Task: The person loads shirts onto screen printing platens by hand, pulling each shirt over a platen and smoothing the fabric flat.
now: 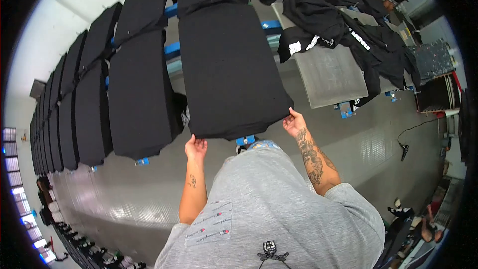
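A black cloth is spread over the board directly in front of me, its lower edge hanging over the near end. My left hand pinches the cloth at its near left corner. At the near right corner, my right hand holds the edge between thumb and fingers. Below the cloth's near edge a blue bracket shows between my hands. The cloth looks mostly flat, with small folds along the near edge.
More black-covered boards run off to the left. On the right, a bare grey board has black garments with white print heaped behind it. A cable tool lies on the floor. People are at the lower right.
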The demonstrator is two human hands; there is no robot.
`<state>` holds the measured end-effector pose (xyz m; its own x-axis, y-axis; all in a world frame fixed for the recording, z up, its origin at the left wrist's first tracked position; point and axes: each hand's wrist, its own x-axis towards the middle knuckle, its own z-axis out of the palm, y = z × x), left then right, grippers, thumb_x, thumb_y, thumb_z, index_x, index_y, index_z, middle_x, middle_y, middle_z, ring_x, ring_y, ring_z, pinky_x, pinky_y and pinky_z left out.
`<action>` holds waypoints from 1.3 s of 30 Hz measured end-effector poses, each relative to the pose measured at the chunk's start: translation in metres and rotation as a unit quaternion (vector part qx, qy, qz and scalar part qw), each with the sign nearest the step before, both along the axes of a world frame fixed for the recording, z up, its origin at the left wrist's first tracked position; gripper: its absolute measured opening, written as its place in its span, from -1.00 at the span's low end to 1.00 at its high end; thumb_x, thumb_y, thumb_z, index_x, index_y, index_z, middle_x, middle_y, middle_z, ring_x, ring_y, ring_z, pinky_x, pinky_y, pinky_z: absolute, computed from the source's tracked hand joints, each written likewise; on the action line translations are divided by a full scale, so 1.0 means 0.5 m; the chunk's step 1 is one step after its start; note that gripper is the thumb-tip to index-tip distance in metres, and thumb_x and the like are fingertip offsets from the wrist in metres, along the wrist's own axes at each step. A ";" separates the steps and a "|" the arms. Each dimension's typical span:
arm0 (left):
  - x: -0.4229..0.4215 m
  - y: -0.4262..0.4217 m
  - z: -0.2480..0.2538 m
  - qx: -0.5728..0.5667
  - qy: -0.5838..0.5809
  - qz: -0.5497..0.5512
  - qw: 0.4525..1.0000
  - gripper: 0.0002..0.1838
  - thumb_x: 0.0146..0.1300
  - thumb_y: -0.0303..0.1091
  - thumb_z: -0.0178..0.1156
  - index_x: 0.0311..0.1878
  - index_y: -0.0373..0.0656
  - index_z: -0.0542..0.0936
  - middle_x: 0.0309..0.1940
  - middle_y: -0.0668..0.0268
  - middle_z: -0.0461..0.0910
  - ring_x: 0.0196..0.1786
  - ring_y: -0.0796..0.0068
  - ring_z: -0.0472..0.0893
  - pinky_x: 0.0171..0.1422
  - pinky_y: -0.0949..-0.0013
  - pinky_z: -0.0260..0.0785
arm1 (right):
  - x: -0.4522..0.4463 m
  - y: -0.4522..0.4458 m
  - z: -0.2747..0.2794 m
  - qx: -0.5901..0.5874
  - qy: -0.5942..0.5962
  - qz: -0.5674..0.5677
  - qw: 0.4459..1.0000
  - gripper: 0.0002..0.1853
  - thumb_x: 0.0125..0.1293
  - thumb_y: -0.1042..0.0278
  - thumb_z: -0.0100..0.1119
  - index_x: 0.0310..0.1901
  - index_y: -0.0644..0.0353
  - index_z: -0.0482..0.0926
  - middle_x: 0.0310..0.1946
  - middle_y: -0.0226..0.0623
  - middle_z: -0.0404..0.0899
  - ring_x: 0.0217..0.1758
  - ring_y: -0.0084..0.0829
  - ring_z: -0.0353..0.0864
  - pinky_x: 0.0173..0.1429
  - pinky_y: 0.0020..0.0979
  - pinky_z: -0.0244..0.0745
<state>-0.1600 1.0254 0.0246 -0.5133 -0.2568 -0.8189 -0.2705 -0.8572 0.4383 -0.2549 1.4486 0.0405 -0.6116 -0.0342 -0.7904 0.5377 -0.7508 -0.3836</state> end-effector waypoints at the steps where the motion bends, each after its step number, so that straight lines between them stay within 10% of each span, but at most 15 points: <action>1: -0.010 -0.006 0.014 0.033 -0.006 -0.010 0.999 -0.70 0.39 -0.06 0.03 -0.09 -0.11 0.52 -0.22 0.34 0.51 -0.07 0.35 0.46 0.07 0.20 0.31 | -0.012 -0.007 0.011 -0.035 -0.018 -0.015 0.999 -0.71 0.28 0.07 0.25 -0.13 0.06 0.52 -0.29 -0.44 0.48 -0.24 -0.45 0.40 -0.15 -0.31 0.39; 7: -0.136 -0.027 0.051 0.103 -0.055 -0.056 0.992 -0.47 0.39 0.10 -0.01 0.20 -0.12 0.47 0.21 0.23 0.50 0.25 0.18 0.46 0.33 0.09 0.28 | -0.124 0.016 -0.156 -0.154 0.042 -0.033 0.987 -0.51 0.37 -0.02 0.07 0.08 0.28 0.51 0.16 -0.11 0.53 0.19 -0.12 0.52 0.32 0.00 0.35; 10: -0.140 -0.080 -0.038 0.080 -0.011 -0.022 0.997 -0.50 0.39 0.07 0.03 0.15 -0.14 0.52 0.19 0.21 0.53 0.23 0.19 0.50 0.42 0.04 0.20 | -0.105 0.030 -0.144 -0.123 0.013 -0.122 0.985 -0.61 0.35 0.09 0.15 0.02 0.24 0.54 0.07 -0.16 0.58 0.11 -0.16 0.56 0.23 -0.09 0.43; 19: -0.042 -0.146 -0.068 -0.010 0.021 0.149 0.989 -0.69 0.22 -0.14 0.34 -0.11 -0.13 0.59 -0.20 0.38 0.64 -0.21 0.49 0.57 -0.17 0.42 0.41 | -0.076 0.098 -0.102 0.042 0.040 -0.203 0.977 -0.74 0.15 0.35 0.44 -0.18 0.16 0.57 -0.32 -0.39 0.58 -0.35 -0.48 0.44 -0.32 -0.43 0.29; 30: -0.070 -0.092 -0.062 -0.309 -0.169 0.180 0.919 -0.68 0.21 -0.26 0.36 -0.48 -0.24 0.48 -0.64 0.33 0.45 -0.70 0.52 0.32 -0.64 0.38 0.16 | -0.091 0.110 -0.135 0.136 0.063 -0.113 0.982 -0.69 0.28 0.31 0.31 0.00 0.18 0.51 -0.08 -0.31 0.59 -0.05 -0.40 0.53 0.04 -0.35 0.40; 35: -0.072 -0.121 -0.173 -0.384 -0.267 0.012 0.884 -0.72 0.21 -0.32 0.29 -0.17 -0.37 0.59 -0.19 0.02 0.65 -0.17 0.13 0.64 -0.07 0.20 0.46 | -0.101 0.110 -0.128 0.507 -0.047 0.166 0.844 -0.50 0.33 0.11 0.24 0.18 0.24 0.44 0.10 -0.14 0.52 0.13 -0.29 0.50 0.18 -0.28 0.37; 39: -0.099 -0.060 -0.017 -0.520 -0.214 -0.184 0.806 -0.50 0.28 -0.19 0.15 0.12 -0.44 0.49 0.07 -0.13 0.55 0.18 -0.03 0.51 0.30 0.17 0.28 | -0.107 0.069 -0.081 0.629 0.054 0.291 0.719 -0.31 0.39 -0.07 0.07 0.34 0.32 0.27 0.31 0.02 0.34 0.38 -0.14 0.33 0.39 -0.24 0.23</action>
